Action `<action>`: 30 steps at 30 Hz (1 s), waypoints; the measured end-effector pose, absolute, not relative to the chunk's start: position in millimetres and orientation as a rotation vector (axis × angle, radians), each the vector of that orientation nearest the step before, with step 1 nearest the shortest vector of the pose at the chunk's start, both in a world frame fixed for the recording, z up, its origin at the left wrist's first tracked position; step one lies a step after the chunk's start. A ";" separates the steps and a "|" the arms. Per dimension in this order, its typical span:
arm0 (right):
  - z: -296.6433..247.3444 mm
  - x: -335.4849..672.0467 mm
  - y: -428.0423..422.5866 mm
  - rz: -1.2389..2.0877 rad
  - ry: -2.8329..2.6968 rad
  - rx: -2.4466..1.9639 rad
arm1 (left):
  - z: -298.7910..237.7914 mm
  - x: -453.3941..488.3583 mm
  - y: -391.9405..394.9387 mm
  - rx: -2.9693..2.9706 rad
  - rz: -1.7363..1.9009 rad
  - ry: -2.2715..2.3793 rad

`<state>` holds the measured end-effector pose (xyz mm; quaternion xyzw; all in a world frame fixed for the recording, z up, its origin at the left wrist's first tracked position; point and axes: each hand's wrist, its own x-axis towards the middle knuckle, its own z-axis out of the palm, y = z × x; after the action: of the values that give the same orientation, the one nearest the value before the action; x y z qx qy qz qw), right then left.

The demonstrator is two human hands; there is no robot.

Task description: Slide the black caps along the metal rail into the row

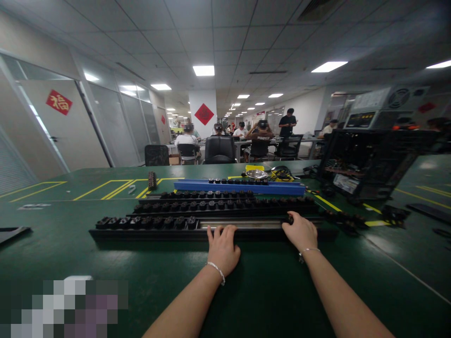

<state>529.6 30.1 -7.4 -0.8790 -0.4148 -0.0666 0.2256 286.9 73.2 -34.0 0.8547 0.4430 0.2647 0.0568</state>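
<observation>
A long black rail (148,233) lies across the green table (70,253) in front of me, its left half filled with several black round sockets. My left hand (221,246) rests on the rail's near edge with fingers curled over it. My right hand (300,231) is closed on a small black piece at the bare metal channel (243,224) of the rail. Two more black rails of sockets (225,205) lie just behind. A blue rail (239,187) with a few sockets sits behind those.
An open computer case (366,162) stands at the right, with loose black parts (347,220) near it. A metal bowl (256,174) and a yellow box (254,167) sit behind the blue rail. Several people sit at desks far back.
</observation>
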 end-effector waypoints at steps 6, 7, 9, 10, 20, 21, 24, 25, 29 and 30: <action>-7.4 529.9 29.9 -0.182 -1.137 -2.432 | -35.2 287.2 73.7 2.595 0.810 1.348; -7.3 529.8 29.8 -0.183 -1.136 -2.434 | -35.4 287.2 73.8 2.594 0.815 1.344; -7.2 529.6 29.5 -0.182 -1.133 -2.434 | -35.6 287.2 73.8 2.590 0.827 1.333; -7.2 529.7 29.4 -0.180 -1.132 -2.434 | -35.7 287.1 73.8 2.587 0.833 1.328; -11.0 538.9 32.2 -0.160 -1.122 -2.423 | -36.9 286.9 74.3 2.598 0.855 1.329; -11.2 539.4 32.2 -0.162 -1.123 -2.420 | -37.0 286.8 74.1 2.599 0.855 1.329; -11.3 539.4 31.2 -0.176 -1.129 -2.412 | -36.6 286.7 73.6 2.596 0.848 1.329; -11.0 539.1 30.7 -0.182 -1.131 -2.410 | -36.5 286.6 73.6 2.593 0.845 1.329; -9.2 538.1 28.6 -0.187 -1.138 -2.410 | -36.0 286.4 74.1 2.588 0.843 1.318; -8.6 538.0 28.3 -0.182 -1.140 -2.411 | -35.9 286.4 74.2 2.588 0.839 1.315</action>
<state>538.0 28.3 -8.6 -0.8773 -0.4148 -0.0661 0.2321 286.4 74.2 -35.9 0.8549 0.4345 0.2771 0.0598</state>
